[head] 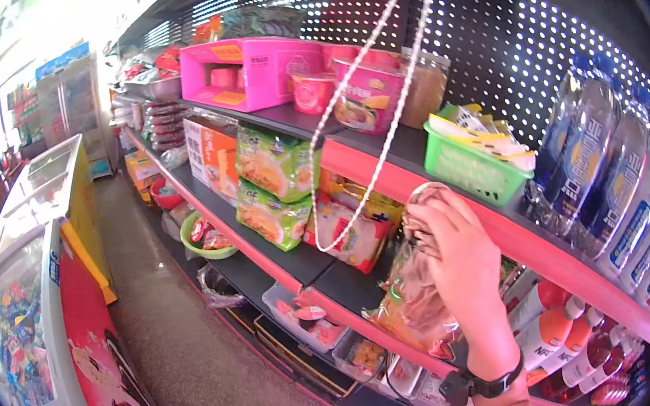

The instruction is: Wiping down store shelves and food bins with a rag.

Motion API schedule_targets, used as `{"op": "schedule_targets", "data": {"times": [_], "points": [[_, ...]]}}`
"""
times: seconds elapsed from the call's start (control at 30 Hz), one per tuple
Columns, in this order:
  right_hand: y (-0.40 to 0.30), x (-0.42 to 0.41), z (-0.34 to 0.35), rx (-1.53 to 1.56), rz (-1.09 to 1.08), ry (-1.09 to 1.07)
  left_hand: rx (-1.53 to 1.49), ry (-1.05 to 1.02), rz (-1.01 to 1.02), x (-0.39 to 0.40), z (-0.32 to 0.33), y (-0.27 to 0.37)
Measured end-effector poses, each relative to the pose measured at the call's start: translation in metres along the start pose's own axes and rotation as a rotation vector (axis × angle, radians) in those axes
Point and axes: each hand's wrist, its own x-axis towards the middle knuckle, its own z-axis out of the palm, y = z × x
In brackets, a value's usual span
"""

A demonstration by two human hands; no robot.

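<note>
My right hand (452, 247), with a black band at the wrist, grips a bunched cloth (428, 206) at the front edge of the upper shelf. The cloth seems to hang down below the fingers, in front of clear packaged food (396, 313) on the shelf beneath. Above and beside the hand stands a green plastic basket (473, 169) filled with yellow-and-white packets. Left of the hand, a loop of white twisted cord (390, 132) hangs before the shelves. My left hand is out of view.
Large drink bottles (583, 154) stand at the right on the upper shelf. A pink carton (267, 73) and green noodle packs (272, 215) are at the left. Glass-topped chest freezers (63, 257) line the far side of the aisle floor (169, 305). A dark cable hangs from the wrist band.
</note>
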Motion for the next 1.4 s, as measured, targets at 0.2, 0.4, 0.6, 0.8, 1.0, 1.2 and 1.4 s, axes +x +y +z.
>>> {"op": "schedule_targets", "data": {"times": [0.2, 0.4, 0.6, 0.8, 1.0, 1.2, 1.4], "points": [[0.033, -0.043, -0.044, -0.023, 0.153, 0.042, -0.055, -0.106, -0.029, 0.082, -0.013, -0.014], [0.060, -0.100, -0.101, -0.021, 0.432, 0.180, 0.113, -0.117, -0.002, 0.008, 0.027, 0.047], [0.127, -0.181, -0.148, 0.175, 0.530, 0.341, 0.545, -0.257, 0.368, 0.161, 0.002, 0.006], [0.134, -0.154, -0.083, 0.171, 0.627, 0.655, 0.578, -0.238, 0.443, 0.155, -0.019, -0.002], [0.121, -0.148, -0.090, -0.398, 0.489, 0.554, 0.199, -0.171, -0.069, 0.115, 0.013, 0.024], [0.107, -0.152, -0.089, -0.465, 0.451, 0.509, 0.496, -0.724, 0.533, 0.210, -0.034, -0.037], [0.077, -0.107, -0.059, -0.445, 0.281, 0.540, 0.184, -0.385, -0.070, 0.217, -0.041, 0.001]]}}
